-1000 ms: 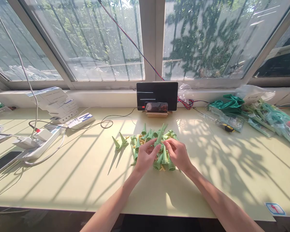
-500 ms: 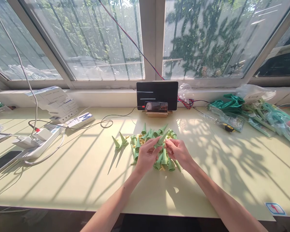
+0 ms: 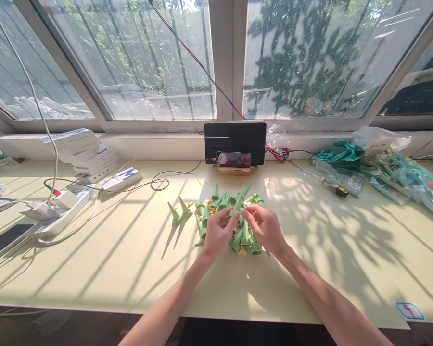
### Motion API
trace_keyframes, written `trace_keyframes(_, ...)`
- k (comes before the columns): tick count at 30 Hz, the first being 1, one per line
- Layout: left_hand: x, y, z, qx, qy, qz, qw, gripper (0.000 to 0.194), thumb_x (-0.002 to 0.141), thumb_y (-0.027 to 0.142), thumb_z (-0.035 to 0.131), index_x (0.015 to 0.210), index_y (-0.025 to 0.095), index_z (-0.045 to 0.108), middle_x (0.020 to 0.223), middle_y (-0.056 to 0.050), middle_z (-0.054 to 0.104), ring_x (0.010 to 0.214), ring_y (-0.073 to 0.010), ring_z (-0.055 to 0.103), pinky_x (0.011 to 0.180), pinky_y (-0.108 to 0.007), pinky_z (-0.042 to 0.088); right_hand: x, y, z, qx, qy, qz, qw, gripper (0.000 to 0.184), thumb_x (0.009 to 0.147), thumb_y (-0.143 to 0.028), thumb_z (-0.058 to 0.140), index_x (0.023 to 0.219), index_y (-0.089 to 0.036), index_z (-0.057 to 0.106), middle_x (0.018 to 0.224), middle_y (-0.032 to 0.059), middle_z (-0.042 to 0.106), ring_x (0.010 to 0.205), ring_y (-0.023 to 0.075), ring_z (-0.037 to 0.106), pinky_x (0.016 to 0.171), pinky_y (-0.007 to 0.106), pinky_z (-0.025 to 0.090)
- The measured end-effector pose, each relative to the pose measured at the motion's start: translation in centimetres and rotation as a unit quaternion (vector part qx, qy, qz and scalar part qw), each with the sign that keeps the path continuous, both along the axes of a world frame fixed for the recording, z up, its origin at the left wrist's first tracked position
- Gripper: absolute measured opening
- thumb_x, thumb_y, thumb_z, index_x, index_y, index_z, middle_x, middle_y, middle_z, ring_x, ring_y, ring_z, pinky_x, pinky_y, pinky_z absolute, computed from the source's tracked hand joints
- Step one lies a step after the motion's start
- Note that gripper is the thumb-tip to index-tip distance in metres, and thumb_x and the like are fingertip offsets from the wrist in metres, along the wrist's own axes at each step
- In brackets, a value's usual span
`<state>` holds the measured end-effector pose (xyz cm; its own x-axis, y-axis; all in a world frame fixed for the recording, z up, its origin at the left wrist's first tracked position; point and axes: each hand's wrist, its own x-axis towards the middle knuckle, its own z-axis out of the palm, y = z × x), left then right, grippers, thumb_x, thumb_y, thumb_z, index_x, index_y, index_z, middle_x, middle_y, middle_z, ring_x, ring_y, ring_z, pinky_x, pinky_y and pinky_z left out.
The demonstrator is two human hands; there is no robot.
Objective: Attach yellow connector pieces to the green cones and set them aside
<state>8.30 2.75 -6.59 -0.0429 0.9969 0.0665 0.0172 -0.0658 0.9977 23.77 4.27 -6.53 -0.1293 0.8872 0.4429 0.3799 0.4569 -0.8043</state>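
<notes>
A hollow green plastic cone (image 3: pixel 237 203) points up and away between my hands, above a pile of similar cones. My left hand (image 3: pixel 217 234) is closed on its lower part with thumb and fingers. My right hand (image 3: pixel 269 229) is pinched, its fingertips meeting the base of that cone; whatever they hold is too small and covered to make out. Beneath both hands lie several loose green cones (image 3: pixel 245 234), mixed with small yellowish pieces (image 3: pixel 212 209). To the left, two cones (image 3: pixel 174 214) stand upright, apart from the pile.
A tablet (image 3: pixel 234 137) with a phone (image 3: pixel 234 159) before it stands at the back. On the left are a power strip (image 3: pixel 70 204), cables, boxes (image 3: pixel 120 179) and a dark device (image 3: pixel 7 240). Plastic bags (image 3: pixel 377 166) and a yellow-black tape measure (image 3: pixel 341 191) lie at right.
My right hand has moved slightly left, bringing its fingertips to the cone's base. The cone in my left hand has shifted a little left and now points more upright.
</notes>
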Motion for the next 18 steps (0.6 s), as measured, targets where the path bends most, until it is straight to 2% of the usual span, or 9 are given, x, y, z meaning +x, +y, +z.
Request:
trace_keyframes(3,-0.01,-0.06,-0.01,0.004,0.003,-0.005,1.000,0.046,0.078,0.048,0.071,0.110,0.014,0.068,0.051,0.005,0.047,0.042,-0.0067,0.041,0.039,-0.019,0.032,0.07,0.08,-0.26,0.029,-0.028,-0.008,0.999,0.029,0.096,-0.039,0.050,0.084,-0.018,0.065,0.071,0.0019,0.060,0.055,0.0117,0.046,0.053,0.024,0.037)
trace_keyframes(7,-0.19,-0.12,-0.18,0.005,0.014,-0.031,0.999,0.049,0.081,0.046,0.069,0.117,0.014,0.065,0.053,0.004,0.050,0.043,-0.0068,0.042,0.039,-0.018,0.033,0.05,0.01,-0.60,0.026,-0.013,-0.004,1.000,0.032,0.097,-0.038,0.048,0.077,-0.018,0.063,0.062,0.0001,0.053,0.053,0.0117,0.043,0.051,0.024,0.035)
trace_keyframes(11,-0.28,-0.10,-0.32,0.027,0.029,-0.055,0.998,0.048,0.083,0.043,0.067,0.123,0.016,0.064,0.066,0.000,0.058,0.047,-0.0065,0.046,0.041,-0.019,0.037,0.03,-0.08,-0.62,-0.041,0.052,-0.009,0.998,0.043,0.095,-0.044,0.049,0.062,-0.018,0.054,0.052,-0.0017,0.046,0.046,0.0101,0.037,0.046,0.024,0.029)
trace_keyframes(15,-0.20,-0.09,-0.29,0.059,0.046,-0.066,0.995,0.047,0.083,0.040,0.067,0.125,0.018,0.065,0.085,-0.003,0.059,0.052,-0.0060,0.050,0.045,-0.020,0.043,0.08,0.18,-0.75,-0.137,0.136,0.011,0.981,0.047,0.093,-0.051,0.052,0.060,-0.017,0.054,0.050,-0.0007,0.049,0.044,0.0101,0.039,0.043,0.024,0.029)
trace_keyframes(18,-0.17,-0.09,-0.21,0.070,0.052,-0.069,0.994,0.046,0.083,0.039,0.068,0.125,0.019,0.066,0.089,-0.004,0.058,0.052,-0.0054,0.050,0.046,-0.020,0.044,0.07,0.38,-0.91,-0.167,0.164,0.021,0.972,0.048,0.092,-0.053,0.053,0.061,-0.017,0.055,0.049,-0.0012,0.047,0.044,0.0098,0.040,0.043,0.024,0.028)
